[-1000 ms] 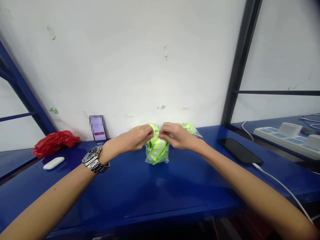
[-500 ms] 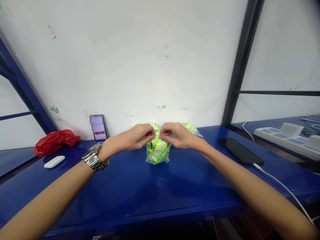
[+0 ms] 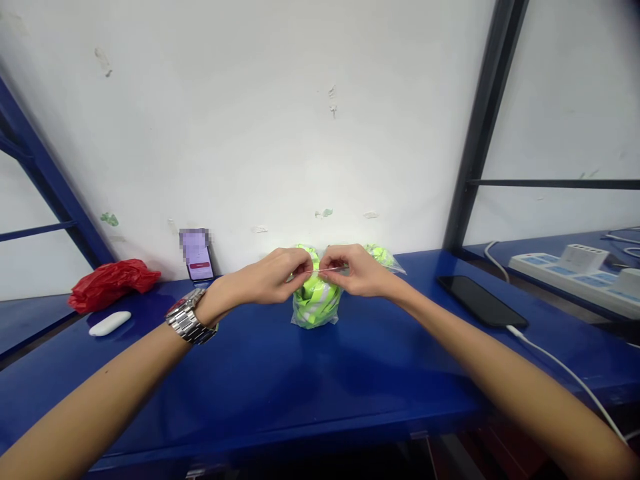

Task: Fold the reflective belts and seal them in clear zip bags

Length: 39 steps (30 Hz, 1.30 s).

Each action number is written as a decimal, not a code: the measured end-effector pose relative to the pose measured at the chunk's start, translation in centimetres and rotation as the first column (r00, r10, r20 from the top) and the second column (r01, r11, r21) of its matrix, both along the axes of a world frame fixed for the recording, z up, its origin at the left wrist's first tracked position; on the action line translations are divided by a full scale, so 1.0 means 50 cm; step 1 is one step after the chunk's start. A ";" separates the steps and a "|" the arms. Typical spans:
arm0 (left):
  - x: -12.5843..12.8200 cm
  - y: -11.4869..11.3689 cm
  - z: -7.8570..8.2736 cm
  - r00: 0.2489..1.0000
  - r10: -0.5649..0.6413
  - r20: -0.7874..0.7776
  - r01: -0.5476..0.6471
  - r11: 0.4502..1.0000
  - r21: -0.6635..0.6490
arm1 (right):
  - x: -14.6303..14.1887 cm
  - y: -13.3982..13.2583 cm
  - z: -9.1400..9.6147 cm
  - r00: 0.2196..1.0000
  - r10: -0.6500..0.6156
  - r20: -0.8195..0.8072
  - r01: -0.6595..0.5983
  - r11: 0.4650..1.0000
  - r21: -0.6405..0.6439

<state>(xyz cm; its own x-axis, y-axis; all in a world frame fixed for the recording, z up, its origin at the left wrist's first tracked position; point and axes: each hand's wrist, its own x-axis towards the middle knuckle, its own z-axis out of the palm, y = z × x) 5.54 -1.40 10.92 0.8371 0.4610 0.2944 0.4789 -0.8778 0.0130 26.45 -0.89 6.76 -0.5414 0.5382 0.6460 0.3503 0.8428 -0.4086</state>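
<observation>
A clear plastic bag (image 3: 315,308) stands upright on the blue table, packed with folded neon yellow-green fabric that has silvery reflective strips. My left hand (image 3: 280,275), with a metal watch on its wrist, pinches the bag's top edge between thumb and fingers. Close by on the right, my right hand (image 3: 353,270) pinches the same edge. A short stretch of the edge runs taut between the two pinches. Behind my right hand lies another clear bag of neon fabric (image 3: 383,257), partly hidden.
On the blue table (image 3: 300,393), a red plastic bag (image 3: 113,285) and a white earbud case (image 3: 110,324) lie left. One phone (image 3: 199,257) leans against the wall. At right are a charging black phone (image 3: 483,302) and a white power strip (image 3: 575,277).
My left hand has shifted very slightly along the bag's top edge, its fingers turning a little. My right hand and the bag stay almost where they were.
</observation>
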 end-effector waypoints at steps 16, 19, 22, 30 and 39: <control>0.001 0.018 -0.018 0.997 0.040 -0.060 -0.036 0.998 0.060 | 0.008 0.001 0.014 0.998 -0.066 -0.001 0.065 0.983 -0.171; 0.002 0.016 -0.015 0.998 0.036 -0.054 -0.033 0.998 0.054 | 0.007 0.002 0.011 0.997 -0.081 -0.014 0.077 0.979 -0.187; 0.005 0.012 -0.005 0.999 0.039 -0.026 -0.039 0.999 -0.007 | 0.003 0.001 0.006 0.996 -0.083 -0.034 0.076 0.982 -0.172; -0.005 0.019 0.010 0.999 0.048 -0.001 -0.047 0.966 -0.256 | 0.001 -0.005 0.007 0.997 -0.070 -0.026 0.067 0.991 -0.119; -0.004 0.020 0.005 1.000 0.010 0.007 -0.009 0.985 -0.171 | 0.004 -0.011 0.018 0.999 -0.007 0.032 0.013 0.983 -0.185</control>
